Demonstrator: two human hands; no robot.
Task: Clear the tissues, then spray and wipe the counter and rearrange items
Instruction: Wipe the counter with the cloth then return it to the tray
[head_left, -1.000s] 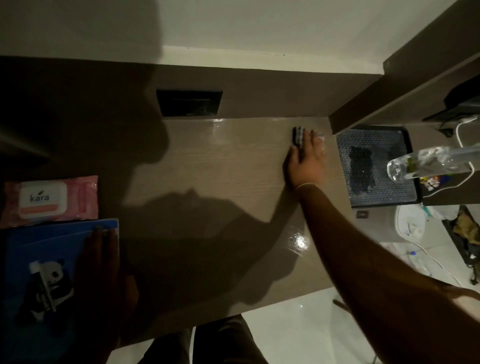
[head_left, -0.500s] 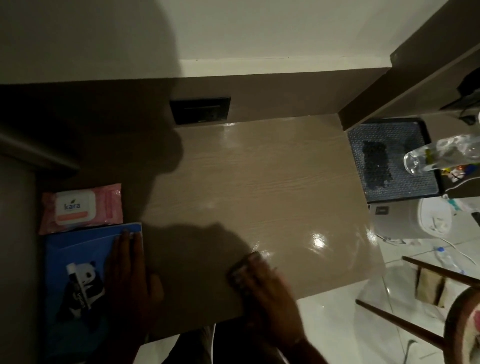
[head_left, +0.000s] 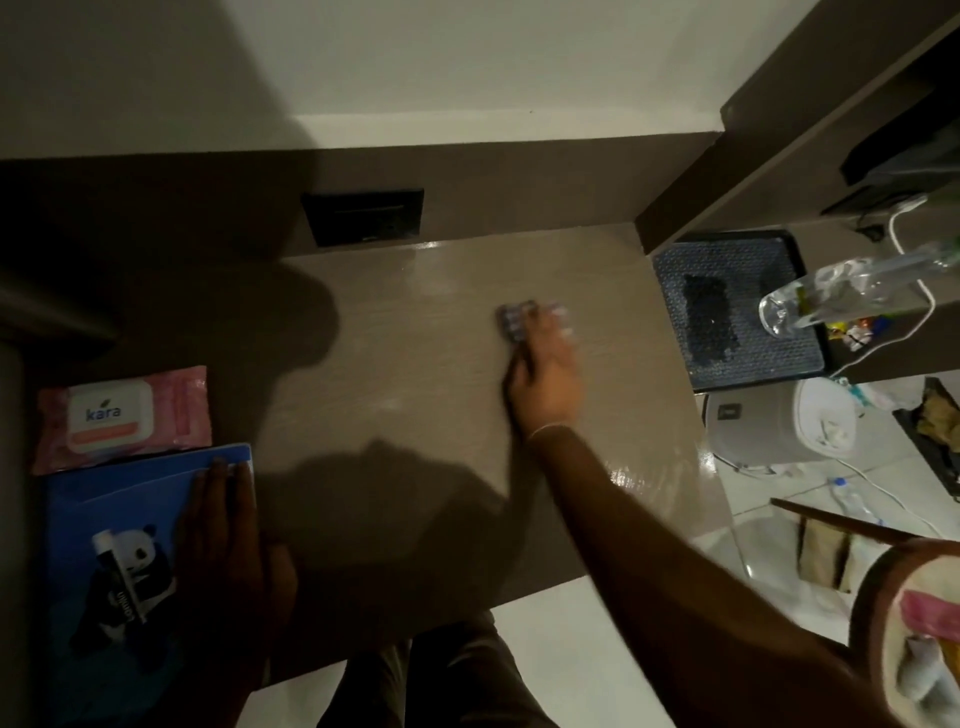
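Observation:
My right hand (head_left: 545, 379) presses a small dark wiping cloth (head_left: 511, 322) flat on the brown wood-grain counter (head_left: 395, 364), toward its far right part; the hand is blurred by motion. My left hand (head_left: 228, 525) lies flat, fingers together, on a blue folder with a panda picture (head_left: 104, 561) at the counter's left front. Behind the folder lies a pink pack of wet wipes (head_left: 124, 415). The counter surface shines wet near its right edge.
A dark socket plate (head_left: 363, 215) sits in the back panel. Right of the counter a blue mesh tray (head_left: 737, 306) stands on a lower shelf, with a clear plastic bottle (head_left: 841, 291) above it. A white bin (head_left: 779, 426) and a wooden chair (head_left: 883, 551) stand on the floor at right.
My right hand swept the cloth from the far right back to the counter's front edge, then out again to the far right part. The left hand stayed on the folder.

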